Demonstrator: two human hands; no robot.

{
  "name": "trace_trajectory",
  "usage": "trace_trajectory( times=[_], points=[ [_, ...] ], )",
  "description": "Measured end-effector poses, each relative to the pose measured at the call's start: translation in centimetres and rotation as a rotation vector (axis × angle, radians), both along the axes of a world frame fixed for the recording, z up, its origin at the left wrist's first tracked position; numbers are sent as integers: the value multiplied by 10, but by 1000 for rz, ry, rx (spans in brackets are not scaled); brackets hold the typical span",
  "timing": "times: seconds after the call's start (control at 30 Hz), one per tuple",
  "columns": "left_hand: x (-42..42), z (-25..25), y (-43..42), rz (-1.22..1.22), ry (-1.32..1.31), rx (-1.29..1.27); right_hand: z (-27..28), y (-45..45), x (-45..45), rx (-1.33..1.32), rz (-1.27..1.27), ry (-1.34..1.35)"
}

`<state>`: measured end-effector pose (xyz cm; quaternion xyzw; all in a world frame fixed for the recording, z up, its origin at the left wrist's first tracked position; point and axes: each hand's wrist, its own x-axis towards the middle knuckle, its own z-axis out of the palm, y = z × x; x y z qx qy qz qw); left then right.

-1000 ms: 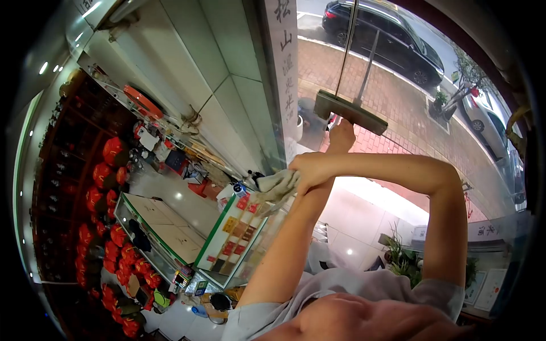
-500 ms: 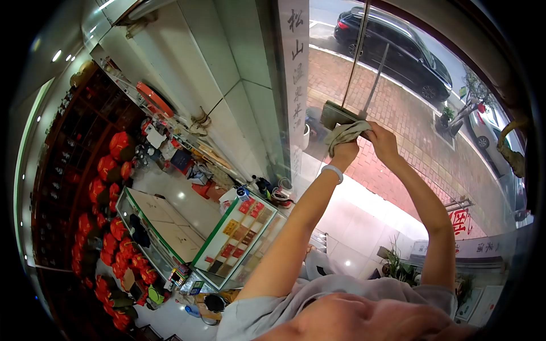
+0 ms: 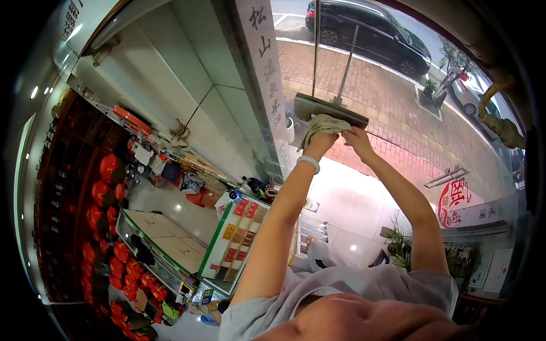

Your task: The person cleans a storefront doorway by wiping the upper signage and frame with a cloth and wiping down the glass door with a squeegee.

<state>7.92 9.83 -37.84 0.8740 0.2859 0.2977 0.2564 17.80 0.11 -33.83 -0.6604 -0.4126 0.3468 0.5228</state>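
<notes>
A crumpled greyish-green cloth (image 3: 324, 124) is bunched in my left hand (image 3: 320, 143), whose fingers are partly hidden beneath it. A white bracelet circles that wrist. At the cloth's right edge, the bent fingers of my right hand (image 3: 358, 142) close on its end. Just beyond both hands, a dark greyish bar (image 3: 335, 112) lies slantwise against the glass, its left part near the cloth. From behind the bar, a thin grey pole (image 3: 347, 65) runs upward. Whether the cloth touches the bar, I cannot tell.
Beyond the glass are a brick pavement (image 3: 375, 91) and a black car (image 3: 369, 34). On the left stand a white pillar (image 3: 193, 74), a glass display counter (image 3: 236, 233) and several red round-topped containers (image 3: 108, 167). Potted plants (image 3: 401, 244) are at lower right.
My view has shifted, so the scene sits further left. Both hands have come lower relative to the bar, and more of its length shows. The cloth remains in my left hand.
</notes>
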Motion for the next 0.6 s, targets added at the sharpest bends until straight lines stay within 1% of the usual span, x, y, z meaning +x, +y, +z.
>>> trace_trajectory(
  times=[0.03, 0.07, 0.1, 0.17, 0.23, 0.27, 0.33, 0.37, 0.43, 0.47, 0.53, 0.57, 0.6],
  points=[
    [5, -15, 8, -61, -140, -168, -5, 5, 3, -11, -3, -94],
    [6, -12, 12, -66, -134, -166, -2, 6, 0, -9, -8, -89],
    [6, -9, 17, -190, -223, -215, 1, 7, -3, 15, 3, -65],
    [4, -5, 18, -317, -313, -267, 6, 10, -6, 36, 10, -44],
    [-5, 15, 11, -302, -206, -384, 9, 13, -7, -9, 0, -28],
    [-8, 15, 12, -301, -205, -386, 8, 14, -5, -11, 0, -27],
    [-12, 15, 15, -433, -203, -439, 3, 14, -1, 13, 21, -2],
    [-18, 21, 12, -434, -202, -439, 0, 15, 1, 14, 20, -1],
    [-27, 39, 3, -134, -117, -1170, -4, 16, 5, -29, 78, -150],
    [-26, 34, 5, -135, -116, -1169, -5, 19, 7, -28, 77, -150],
    [-27, 24, 8, -43, -400, -1344, -8, 25, 10, -167, 135, -198],
    [-30, 24, 6, -41, -395, -1346, -5, 22, 4, -169, 134, -193],
    [-34, 26, 6, 40, -511, -1379, 1, 19, -1, -190, 148, -156]
  ],
)
